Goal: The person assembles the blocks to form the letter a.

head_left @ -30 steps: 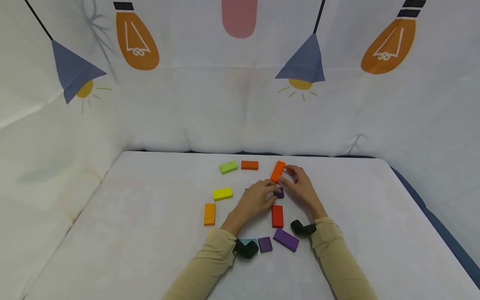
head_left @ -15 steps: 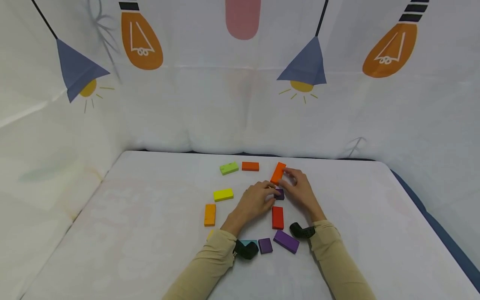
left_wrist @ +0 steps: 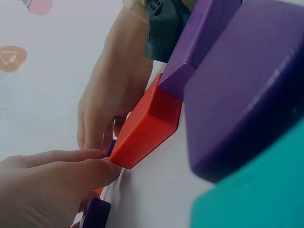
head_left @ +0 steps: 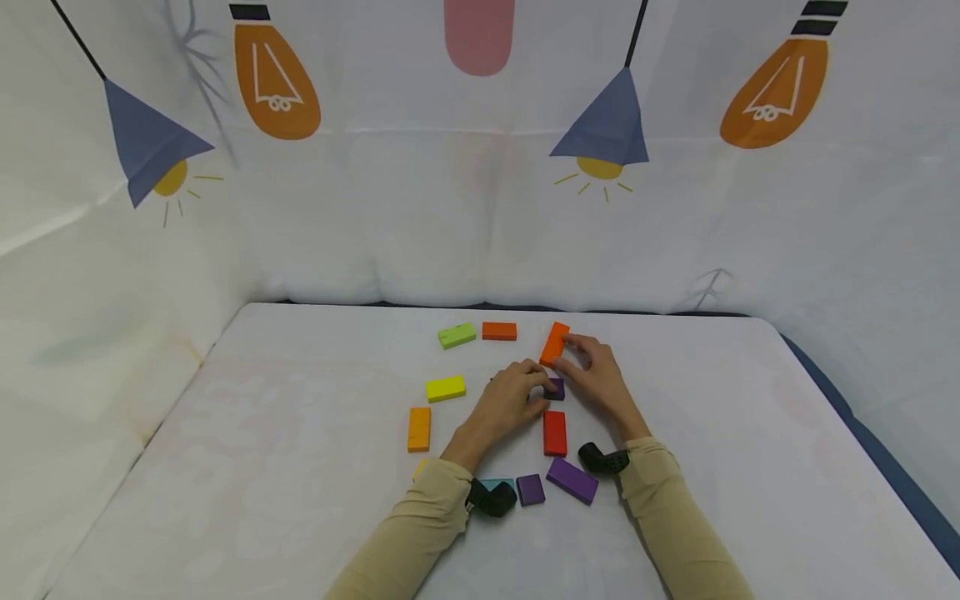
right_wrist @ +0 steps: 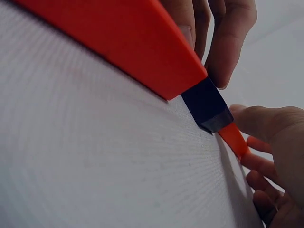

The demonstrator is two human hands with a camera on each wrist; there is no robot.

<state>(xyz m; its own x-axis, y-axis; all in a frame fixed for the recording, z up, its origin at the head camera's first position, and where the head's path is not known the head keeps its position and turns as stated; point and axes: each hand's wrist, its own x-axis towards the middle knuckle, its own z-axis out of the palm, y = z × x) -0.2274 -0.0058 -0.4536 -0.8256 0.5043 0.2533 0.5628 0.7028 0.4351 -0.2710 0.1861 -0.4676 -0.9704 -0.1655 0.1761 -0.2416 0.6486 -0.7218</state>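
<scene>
With its fingers bent over a small dark purple block point(head_left: 555, 389), my left hand point(head_left: 506, 404) holds it just beyond the red block point(head_left: 555, 433). My right hand point(head_left: 600, 379) has thumb and forefinger at the right side of an orange block point(head_left: 553, 343), which lies slanted on the table behind the purple one. The right wrist view lines up the red block point(right_wrist: 137, 47), dark block point(right_wrist: 209, 104) and orange block point(right_wrist: 233, 140). Below my left hand point(left_wrist: 52, 183), the left wrist view shows another dark purple block point(left_wrist: 96, 213), mostly hidden from the head view.
A lime block point(head_left: 457, 335), an orange-red block point(head_left: 499, 331), a yellow block point(head_left: 446, 388) and an amber block point(head_left: 419, 429) lie spaced out. Nearer are a purple square point(head_left: 530, 490), a long purple block point(head_left: 573, 481) and a teal block point(head_left: 498, 483), partly covered by the left wrist device.
My right fingers have moved slightly left, closer over the orange block. The dark purple block has shifted a little left and toward the red block. Other blocks stay put.
</scene>
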